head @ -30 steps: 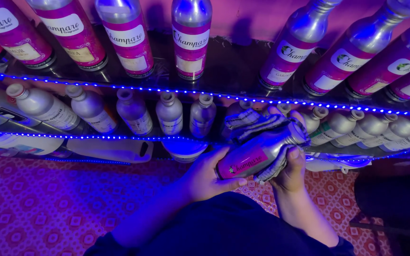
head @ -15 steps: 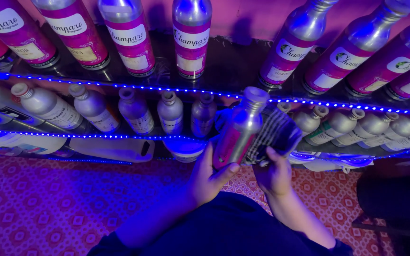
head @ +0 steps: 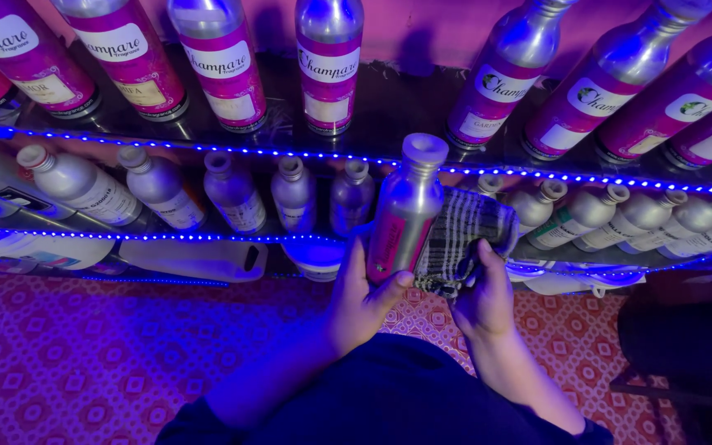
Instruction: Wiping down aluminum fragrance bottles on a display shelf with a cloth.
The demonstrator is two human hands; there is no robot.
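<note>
My left hand grips the lower body of a silver metal bottle with a pink label, holding it upright in front of the shelves. My right hand holds a checked cloth bunched against the bottle's right side. The bottle's white cap points up toward the upper shelf.
Two shelves edged with blue light strips hold rows of bottles: large pink-labelled ones above, smaller silver ones below. A white flat container lies under the lower shelf. A red patterned floor spreads below. A dark stool stands at right.
The bottle has gone from lying tilted and wrapped in the cloth to standing upright in my left hand. The cloth has come off it and now sits at its right side.
</note>
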